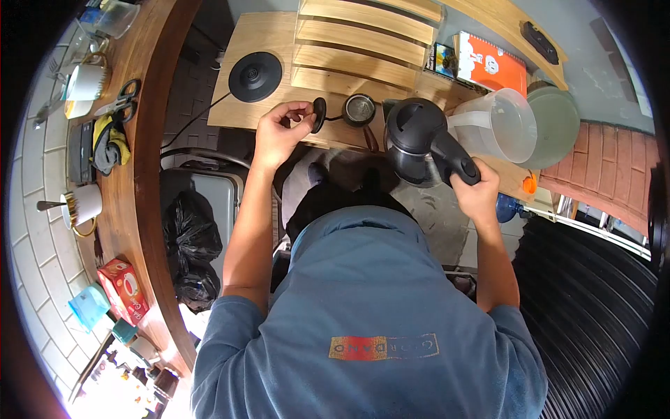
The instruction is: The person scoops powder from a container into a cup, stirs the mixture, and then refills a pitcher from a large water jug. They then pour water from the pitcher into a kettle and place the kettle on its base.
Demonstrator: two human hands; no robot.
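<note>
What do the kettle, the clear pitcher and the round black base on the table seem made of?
Kettle: lid and handle look like satin black plastic, given their soft sheen; the shiny lower body could be glass or metal.

Pitcher: probably smooth translucent plastic, as light passes through its cloudy wall.

Base: likely dull black plastic, with no metallic glare across most of it.

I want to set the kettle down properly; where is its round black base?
The round black base lies toward the head view's upper left, on the wooden table, just left of the slatted wooden rack and beyond the left hand.
</note>
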